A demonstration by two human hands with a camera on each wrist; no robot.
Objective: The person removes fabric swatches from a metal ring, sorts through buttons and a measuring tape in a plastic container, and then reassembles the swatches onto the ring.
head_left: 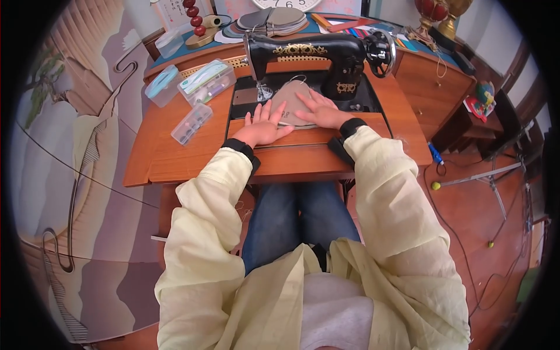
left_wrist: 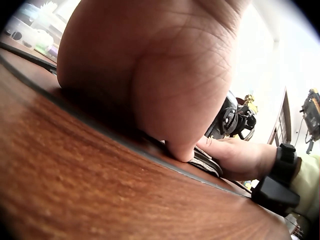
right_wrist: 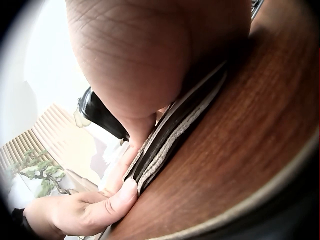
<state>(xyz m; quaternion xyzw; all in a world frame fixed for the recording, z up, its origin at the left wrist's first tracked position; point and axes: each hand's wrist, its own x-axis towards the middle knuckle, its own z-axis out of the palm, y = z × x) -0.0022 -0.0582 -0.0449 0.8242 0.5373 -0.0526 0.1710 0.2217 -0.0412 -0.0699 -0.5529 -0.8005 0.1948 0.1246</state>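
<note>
A tan, layered insole (head_left: 287,94) lies on the bed of a black sewing machine (head_left: 309,51), right of its needle and presser foot (head_left: 263,92). Dark markings show on its upper face. My left hand (head_left: 262,125) rests palm down at its left side, fingers spread and straight, thumb by its near edge. Across its right side lies my right hand (head_left: 324,111), fingers extended over the top. In the right wrist view the insole's stacked layers (right_wrist: 172,132) gape along the edge, with the left thumb (right_wrist: 122,198) touching them.
Left on the wooden table (head_left: 157,157) stand clear plastic boxes (head_left: 207,81) and a small compartment case (head_left: 192,124). Behind the machine, more insoles (head_left: 271,20) are piled on a blue surface. The handwheel (head_left: 380,54) sticks out at right.
</note>
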